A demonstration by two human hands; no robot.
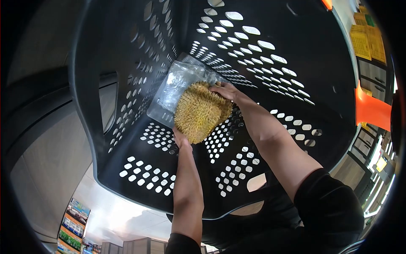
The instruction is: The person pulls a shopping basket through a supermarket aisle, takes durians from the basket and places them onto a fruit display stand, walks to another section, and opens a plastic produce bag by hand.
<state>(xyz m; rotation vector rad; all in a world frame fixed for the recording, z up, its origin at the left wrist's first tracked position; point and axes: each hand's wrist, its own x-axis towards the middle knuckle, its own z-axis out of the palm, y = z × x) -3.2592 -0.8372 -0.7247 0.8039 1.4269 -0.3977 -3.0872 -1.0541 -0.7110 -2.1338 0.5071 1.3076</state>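
Observation:
A large spiky yellow-brown durian (198,112) is between my two hands, deep inside a black perforated shopping basket (262,106). My left hand (182,139) supports the durian's lower left side, its fingers partly hidden under the fruit. At the upper right, near the stem, my right hand (225,90) grips it with the fingers curled over the husk. Behind the durian a clear plastic package (171,91) lies against the basket's bottom; its contents cannot be made out. Whether the durian touches the package is hidden.
The basket's tall walls surround both forearms. An orange handle (372,108) sticks out at its right rim. Yellow crates (368,42) stand at the upper right, beyond the basket. Lower left, shelves with packaged goods (72,226) show past the rim.

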